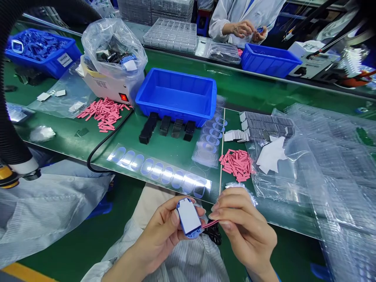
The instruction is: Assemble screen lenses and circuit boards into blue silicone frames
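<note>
My left hand [164,231] is closed around a small blue plastic housing [192,235] with rounded ends. A white rectangular pad [188,216] covers most of its upward face. Close on the right, my right hand [245,227] pinches a thin pink strip [210,224] between thumb and fingers. The strip's far end reaches the lower right edge of the housing; whether it is stuck there I cannot tell. Below the strip, a bundled black cable [214,235] lies over my lap, partly hidden by the fingers.
A clear label sheet [158,171] lies along the bench edge. Beyond are pink strips [237,164], stacked grey-white pads [266,125], black pieces [148,128] and a blue bin [176,115]. Clear trays [337,164] fill the right. A black hose [8,113] hangs left; a co-worker [246,19] sits opposite.
</note>
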Action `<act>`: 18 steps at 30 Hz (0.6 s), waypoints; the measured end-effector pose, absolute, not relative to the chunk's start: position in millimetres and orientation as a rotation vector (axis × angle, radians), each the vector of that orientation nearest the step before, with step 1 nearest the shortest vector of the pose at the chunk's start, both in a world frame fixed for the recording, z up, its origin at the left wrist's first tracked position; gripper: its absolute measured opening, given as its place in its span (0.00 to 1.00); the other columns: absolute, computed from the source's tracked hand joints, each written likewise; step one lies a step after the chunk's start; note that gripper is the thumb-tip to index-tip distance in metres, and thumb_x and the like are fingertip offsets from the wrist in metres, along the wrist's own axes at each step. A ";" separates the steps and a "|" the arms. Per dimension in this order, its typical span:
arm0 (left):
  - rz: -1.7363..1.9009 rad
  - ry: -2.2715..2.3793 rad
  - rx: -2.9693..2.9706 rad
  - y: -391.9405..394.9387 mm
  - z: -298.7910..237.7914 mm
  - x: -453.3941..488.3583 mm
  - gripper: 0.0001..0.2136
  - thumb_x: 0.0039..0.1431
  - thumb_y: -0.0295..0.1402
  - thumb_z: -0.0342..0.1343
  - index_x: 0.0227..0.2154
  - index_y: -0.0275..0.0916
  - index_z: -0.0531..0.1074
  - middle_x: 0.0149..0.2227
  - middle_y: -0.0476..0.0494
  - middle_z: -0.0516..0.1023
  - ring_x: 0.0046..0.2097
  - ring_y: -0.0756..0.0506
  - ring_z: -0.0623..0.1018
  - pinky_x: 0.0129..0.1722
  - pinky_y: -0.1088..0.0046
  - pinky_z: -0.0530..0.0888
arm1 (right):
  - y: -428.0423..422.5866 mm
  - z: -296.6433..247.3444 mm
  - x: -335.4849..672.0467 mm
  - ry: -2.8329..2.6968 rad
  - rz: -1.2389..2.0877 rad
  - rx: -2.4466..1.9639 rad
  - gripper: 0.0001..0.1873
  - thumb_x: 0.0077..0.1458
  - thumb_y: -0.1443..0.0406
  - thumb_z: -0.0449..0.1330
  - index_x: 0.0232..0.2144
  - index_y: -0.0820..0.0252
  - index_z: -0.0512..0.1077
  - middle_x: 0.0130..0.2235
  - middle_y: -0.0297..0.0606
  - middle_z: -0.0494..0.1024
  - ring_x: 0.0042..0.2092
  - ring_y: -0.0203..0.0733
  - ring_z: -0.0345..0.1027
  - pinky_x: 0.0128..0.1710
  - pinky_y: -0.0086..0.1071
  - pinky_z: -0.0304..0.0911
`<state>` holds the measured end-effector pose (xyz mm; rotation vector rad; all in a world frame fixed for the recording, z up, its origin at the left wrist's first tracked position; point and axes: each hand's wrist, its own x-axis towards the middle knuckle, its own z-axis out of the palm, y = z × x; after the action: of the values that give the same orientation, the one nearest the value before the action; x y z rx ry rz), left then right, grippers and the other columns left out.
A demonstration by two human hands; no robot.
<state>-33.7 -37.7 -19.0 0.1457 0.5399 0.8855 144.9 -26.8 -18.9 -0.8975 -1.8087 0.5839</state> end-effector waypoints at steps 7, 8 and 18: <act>0.887 0.533 0.132 -36.9 -19.6 -35.8 0.11 0.51 0.36 0.63 0.38 0.40 0.79 0.36 0.47 0.84 0.36 0.52 0.82 0.34 0.83 0.78 | -26.3 -22.7 143.1 -1.843 0.477 -0.896 0.12 0.55 0.75 0.54 0.39 0.61 0.73 0.34 0.40 0.72 0.37 0.42 0.64 0.35 0.39 0.62; 0.888 0.530 0.133 -37.1 -19.9 -36.1 0.11 0.52 0.36 0.63 0.38 0.40 0.78 0.36 0.47 0.84 0.36 0.51 0.82 0.34 0.83 0.78 | -25.8 -22.4 142.9 -1.840 0.473 -0.894 0.12 0.55 0.75 0.53 0.38 0.61 0.73 0.34 0.39 0.72 0.37 0.42 0.64 0.35 0.39 0.62; 0.907 0.573 0.117 -39.4 -20.5 -33.0 0.11 0.50 0.37 0.64 0.37 0.42 0.79 0.36 0.48 0.84 0.35 0.53 0.82 0.34 0.84 0.78 | -31.9 -17.2 138.1 -1.965 0.198 -0.960 0.09 0.56 0.75 0.56 0.35 0.62 0.74 0.36 0.40 0.75 0.39 0.42 0.65 0.37 0.38 0.62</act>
<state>-33.0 -39.4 -20.5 0.1174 0.5725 0.9068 138.1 -31.9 -17.2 -0.9600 -1.9653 0.1982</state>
